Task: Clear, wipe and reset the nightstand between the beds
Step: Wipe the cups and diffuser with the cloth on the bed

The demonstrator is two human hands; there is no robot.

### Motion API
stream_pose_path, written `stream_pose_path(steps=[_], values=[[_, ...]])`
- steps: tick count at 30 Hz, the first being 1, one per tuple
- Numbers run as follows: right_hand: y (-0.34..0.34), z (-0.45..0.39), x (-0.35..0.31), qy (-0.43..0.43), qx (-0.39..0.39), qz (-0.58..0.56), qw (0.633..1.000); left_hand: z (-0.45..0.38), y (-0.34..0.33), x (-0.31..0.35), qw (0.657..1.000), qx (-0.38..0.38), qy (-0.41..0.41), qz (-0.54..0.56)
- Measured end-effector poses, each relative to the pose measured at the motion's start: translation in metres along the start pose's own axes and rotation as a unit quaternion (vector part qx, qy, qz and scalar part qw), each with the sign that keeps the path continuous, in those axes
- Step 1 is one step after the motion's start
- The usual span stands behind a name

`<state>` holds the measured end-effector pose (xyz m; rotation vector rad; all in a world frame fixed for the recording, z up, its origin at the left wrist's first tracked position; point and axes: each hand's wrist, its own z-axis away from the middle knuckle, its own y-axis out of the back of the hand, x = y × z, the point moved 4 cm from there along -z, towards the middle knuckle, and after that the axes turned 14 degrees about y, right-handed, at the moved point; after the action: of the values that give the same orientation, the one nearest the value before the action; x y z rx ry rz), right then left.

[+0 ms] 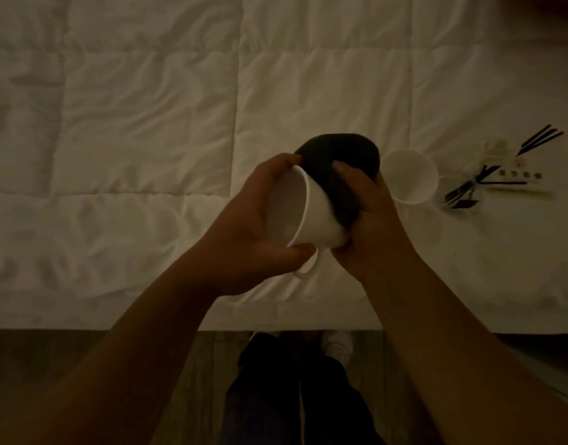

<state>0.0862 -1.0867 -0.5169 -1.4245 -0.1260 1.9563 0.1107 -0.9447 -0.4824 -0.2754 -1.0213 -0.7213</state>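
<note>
A white mug (311, 216) is tilted on its side above the bed, its mouth facing left and its handle pointing down. My left hand (244, 242) grips it around the rim. My right hand (369, 213) presses a dark cloth (340, 159) against the mug's outer wall and base. The cloth bunches up behind the mug. A second white mug (409, 176) lies on the white quilt (131, 123) just to the right, mouth toward me. The nightstand is out of view.
At the right on the quilt lie a clear holder with dark stirrers or cutlery (465, 191) and white sachets (513, 178). The bed edge runs across below my hands; wooden floor (83, 364), my dark trousers and a white shoe (338, 343) are beneath.
</note>
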Motion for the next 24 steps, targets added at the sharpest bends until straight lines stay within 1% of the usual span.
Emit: stream_pose_path(steps=[4, 6, 8, 11, 13, 16, 19, 21, 24], values=[[-0.003, 0.008, 0.000, -0.100, -0.049, -0.127, 0.986, 0.007, -0.007, -0.004, 0.991, -0.016, -0.003, 0.136], [-0.004, 0.012, -0.001, -0.125, -0.045, -0.191, 0.973, 0.010, -0.013, -0.003, 0.976, -0.017, -0.016, 0.215], [-0.007, 0.015, -0.003, -0.120, -0.029, -0.224, 0.967, 0.011, -0.020, 0.000, 0.955, -0.013, -0.021, 0.297], [-0.014, 0.018, -0.009, -0.091, -0.012, -0.274, 0.957, 0.011, -0.034, 0.005, 0.901, -0.003, 0.005, 0.435], [-0.014, 0.018, -0.008, -0.070, 0.016, -0.278, 0.958, 0.011, -0.041, 0.005, 0.865, 0.015, 0.025, 0.502], [-0.011, 0.019, -0.008, -0.053, 0.047, -0.264, 0.962, 0.010, -0.049, 0.004, 0.827, 0.043, 0.056, 0.557], [-0.003, 0.020, -0.010, 0.008, 0.071, -0.189, 0.979, 0.008, -0.052, 0.004, 0.776, 0.086, 0.096, 0.617], [-0.001, 0.024, -0.009, 0.050, 0.068, -0.150, 0.985, 0.006, -0.052, 0.006, 0.763, 0.105, 0.097, 0.631], [0.002, 0.031, -0.009, 0.071, 0.069, -0.127, 0.987, 0.003, -0.055, 0.010, 0.771, 0.096, 0.072, 0.626]])
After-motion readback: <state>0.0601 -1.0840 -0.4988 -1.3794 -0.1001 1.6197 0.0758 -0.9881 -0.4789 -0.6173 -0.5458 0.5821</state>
